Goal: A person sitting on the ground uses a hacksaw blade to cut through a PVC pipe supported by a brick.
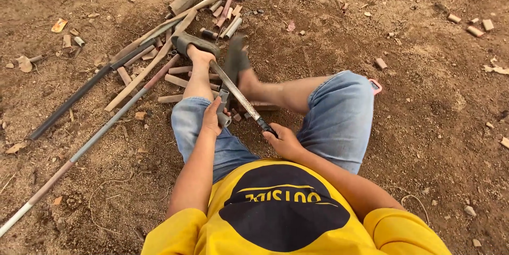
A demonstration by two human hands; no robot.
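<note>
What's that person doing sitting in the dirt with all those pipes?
A person in a yellow shirt sits on bare soil. The left hand grips a short grey pipe piece held upright by the knee. The right hand holds the dark handle of a hacksaw, its blade laid slantwise against the pipe piece and reaching toward the sandalled feet. Long pipes and many short cut-off bits lie scattered on the ground ahead.

- A torn orange wrapper scrap [59, 25] is lying on the dirt in the upper left of the frame.
- A round black emblem [283, 208] with yellow print is showing on the yellow shirt, bottom centre.
</note>
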